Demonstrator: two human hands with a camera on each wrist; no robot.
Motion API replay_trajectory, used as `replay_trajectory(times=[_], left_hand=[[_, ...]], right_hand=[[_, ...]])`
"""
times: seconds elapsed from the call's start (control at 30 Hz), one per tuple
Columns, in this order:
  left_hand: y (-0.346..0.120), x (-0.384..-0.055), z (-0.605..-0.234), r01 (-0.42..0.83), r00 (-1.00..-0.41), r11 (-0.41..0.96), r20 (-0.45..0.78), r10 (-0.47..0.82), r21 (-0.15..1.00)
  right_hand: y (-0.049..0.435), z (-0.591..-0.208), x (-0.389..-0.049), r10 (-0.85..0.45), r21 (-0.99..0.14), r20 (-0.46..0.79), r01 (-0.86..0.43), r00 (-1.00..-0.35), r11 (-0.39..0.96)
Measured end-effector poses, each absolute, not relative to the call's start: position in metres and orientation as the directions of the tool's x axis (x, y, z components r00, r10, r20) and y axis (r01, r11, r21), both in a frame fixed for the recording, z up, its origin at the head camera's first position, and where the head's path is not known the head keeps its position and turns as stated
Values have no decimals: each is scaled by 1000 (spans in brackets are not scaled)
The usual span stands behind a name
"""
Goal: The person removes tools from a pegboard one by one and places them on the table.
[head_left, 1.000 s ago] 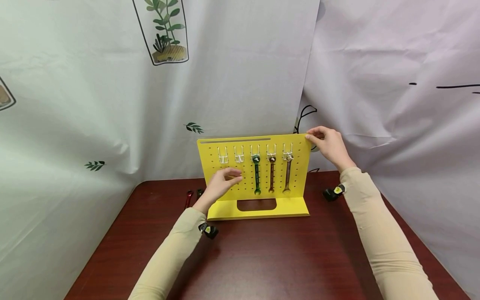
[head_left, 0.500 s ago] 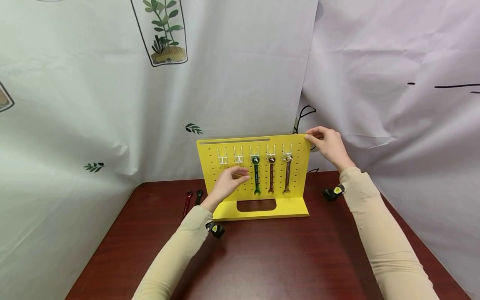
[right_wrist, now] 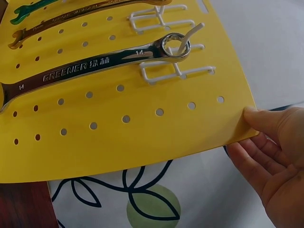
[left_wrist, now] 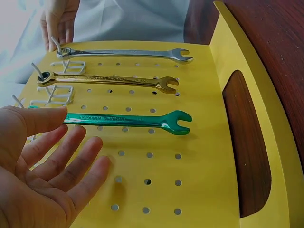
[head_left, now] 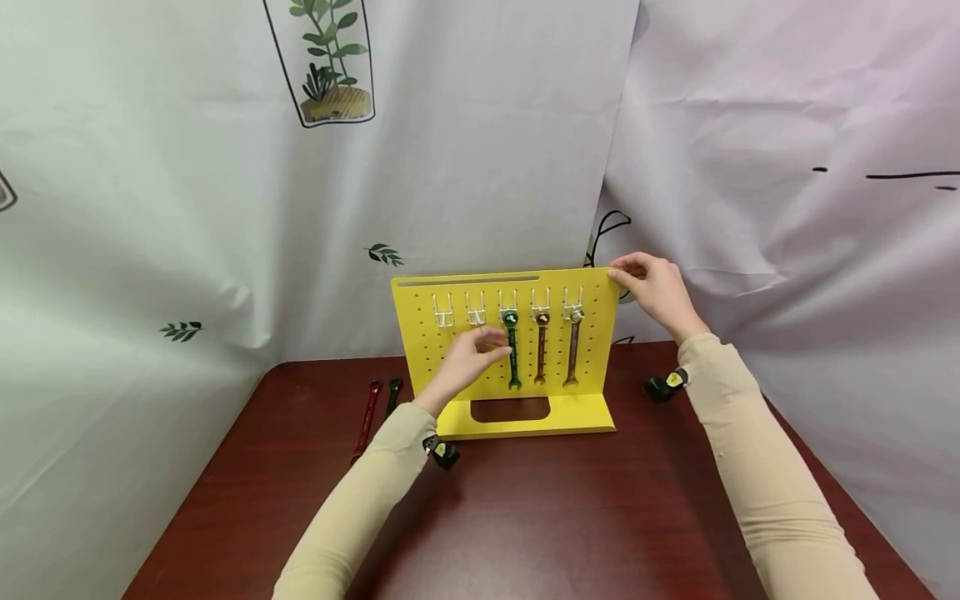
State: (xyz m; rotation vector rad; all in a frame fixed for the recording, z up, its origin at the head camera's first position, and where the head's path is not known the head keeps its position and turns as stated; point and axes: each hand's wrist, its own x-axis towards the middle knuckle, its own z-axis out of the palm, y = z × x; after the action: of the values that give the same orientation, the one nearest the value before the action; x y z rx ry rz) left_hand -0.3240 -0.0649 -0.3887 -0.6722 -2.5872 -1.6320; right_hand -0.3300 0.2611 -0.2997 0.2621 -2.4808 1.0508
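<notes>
A yellow pegboard [head_left: 600, 358] stands upright on its foot. Three combination wrenches hang from its hooks: green [head_left: 513, 373] [left_wrist: 123, 120], gold-brown [head_left: 542, 350] [left_wrist: 114, 81] and silver [head_left: 573, 350] [right_wrist: 95, 69]. My left hand [head_left: 467, 362] [left_wrist: 52, 175] is right at the green wrench. Its thumb overlaps the shaft near the ring end in the left wrist view, with the other fingers loosely spread below and a gap between thumb and index. My right hand [head_left: 660, 292] [right_wrist: 280, 161] pinches the board's upper right corner, thumb on the front, fingers behind.
Two white hooks [head_left: 444, 317] at the board's left hold no wrench. A red wrench [head_left: 366, 423] and a black wrench [head_left: 393, 396] lie on the dark red table [head_left: 525, 517], left of the board. A printed white cloth [head_left: 480, 167] hangs behind.
My left hand has moved right and slightly up across the board to the green wrench, uncovering the red and black wrenches. My right hand has stayed at the corner.
</notes>
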Motion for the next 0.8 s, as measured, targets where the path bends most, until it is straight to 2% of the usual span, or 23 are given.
replay_trajectory(times=[0.43,0.8], left_hand=[[-49,-332,-384,353,-908,378,215,360,856],[-45,-329,-387,335,-905,303,216,366,892]], right_hand=[[263,-299,-330,-5,-646,451,-330,-893,688],[262,-300,-329,-11,-645,447,-331,-894,689]])
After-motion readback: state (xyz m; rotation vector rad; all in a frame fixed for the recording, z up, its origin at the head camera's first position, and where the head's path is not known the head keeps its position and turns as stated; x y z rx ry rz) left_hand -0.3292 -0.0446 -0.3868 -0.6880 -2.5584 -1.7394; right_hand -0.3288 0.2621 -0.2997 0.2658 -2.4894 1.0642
